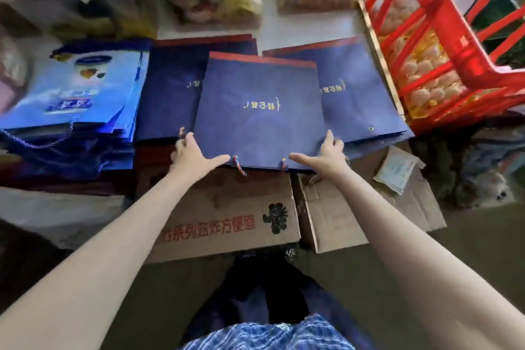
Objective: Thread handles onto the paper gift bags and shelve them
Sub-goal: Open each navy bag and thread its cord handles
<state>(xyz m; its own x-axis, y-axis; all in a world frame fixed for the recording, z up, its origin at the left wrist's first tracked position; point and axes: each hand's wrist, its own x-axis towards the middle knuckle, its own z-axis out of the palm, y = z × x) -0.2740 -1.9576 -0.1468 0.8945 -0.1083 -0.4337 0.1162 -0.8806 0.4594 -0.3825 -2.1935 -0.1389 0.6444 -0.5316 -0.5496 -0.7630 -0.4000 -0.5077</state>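
Checked blue cloth point(255, 334) at the bottom edge sits closest to the lens, and two bare forearms stretch forward from it. Left hand point(191, 157) grips the near left corner of a dark blue gift bag point(260, 111), thumb lying along the bag's near edge, fingers curled over the side. Right hand point(324, 157) does the same at the near right corner, thumb pointing inward, fingers spread on the bag's face. Between the thumbs, two ends of a twisted cord handle point(238, 165) poke out of the bag's near edge. The bag lies flat, gold lettering upside down, red band at its far edge. Left of the bag and partly under it lies a stack of dark blue bags point(170, 94); right of it is another stack point(360, 99). Further left are glossy light blue bags point(76, 94). Below the bag sit cardboard boxes point(227, 219). Right of the bag stands a red crate point(443, 45).
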